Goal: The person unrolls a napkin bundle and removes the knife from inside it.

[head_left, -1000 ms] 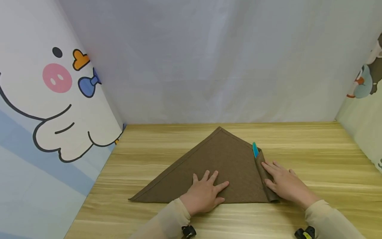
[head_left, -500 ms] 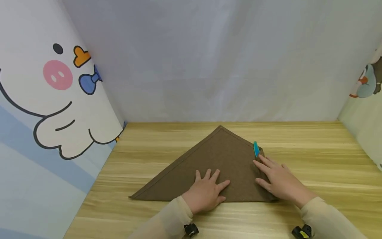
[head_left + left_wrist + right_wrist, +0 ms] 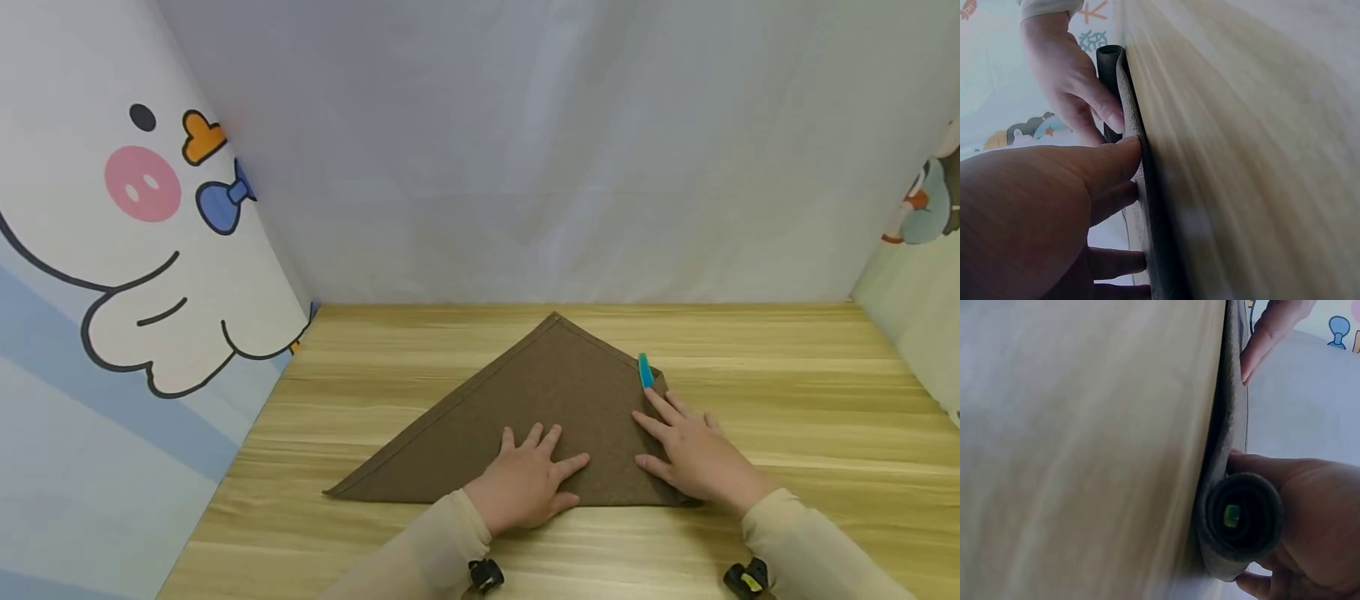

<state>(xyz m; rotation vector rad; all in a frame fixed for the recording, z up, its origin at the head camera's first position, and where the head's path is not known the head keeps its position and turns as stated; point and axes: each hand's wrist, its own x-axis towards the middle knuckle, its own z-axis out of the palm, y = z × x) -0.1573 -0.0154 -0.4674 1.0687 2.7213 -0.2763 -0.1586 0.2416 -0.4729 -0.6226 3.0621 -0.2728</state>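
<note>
A brown cloth with stitched edges lies on the table as a wide triangle, its right corner wound into a roll. In the right wrist view the end of the roll shows a spiral with a small green thing inside. A turquoise rounded tip sticks out of the roll's far end; the rest is hidden. My left hand rests on the middle of the cloth, fingers spread. My right hand lies over the roll, its fingers extended leftward and touching the cloth.
The light wood-grain table stretches around the cloth. A pale curtain hangs along its far edge. Printed cartoon panels stand at the left and right. A small black device sits below the left cuff.
My right hand has moved left over the roll and covers most of it now. My left hand has slid slightly right, still lying on the cloth.
</note>
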